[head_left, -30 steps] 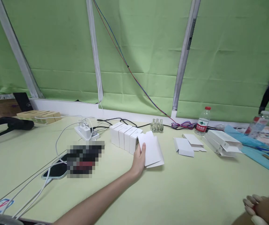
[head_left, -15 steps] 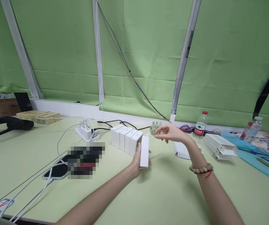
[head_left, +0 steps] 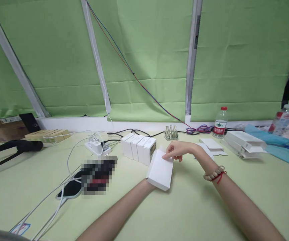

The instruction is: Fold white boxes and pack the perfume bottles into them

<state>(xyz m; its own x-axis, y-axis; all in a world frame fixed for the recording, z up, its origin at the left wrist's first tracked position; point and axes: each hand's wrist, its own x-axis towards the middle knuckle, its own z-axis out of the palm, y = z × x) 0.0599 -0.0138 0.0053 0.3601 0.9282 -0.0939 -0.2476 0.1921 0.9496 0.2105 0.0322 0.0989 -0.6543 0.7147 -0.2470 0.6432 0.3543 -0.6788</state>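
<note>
A small white carton (head_left: 160,170) is held up above the table, its broad face tilted toward me. Behind it my left hand is hidden from view, with only the wrist (head_left: 148,184) showing at its lower left, and it supports the carton from beneath. At the carton's far right end my right hand (head_left: 177,150) rests with the thumb on the top face and the other fingers curled down past the edge. Just left of the carton stands a row of several white boxes (head_left: 138,147), packed side by side.
A power strip (head_left: 98,147) with white cables, a phone (head_left: 70,187) and a blurred dark patch lie left. Small glass vessels (head_left: 171,133) stand behind my right hand. White cartons (head_left: 245,142), a water bottle (head_left: 220,123) and blue sheeting (head_left: 285,150) are at right.
The carton has turned from narrow side to broad face toward me, covering my left hand. My right hand has come down and left from the air onto its far end. The view has shifted slightly.
</note>
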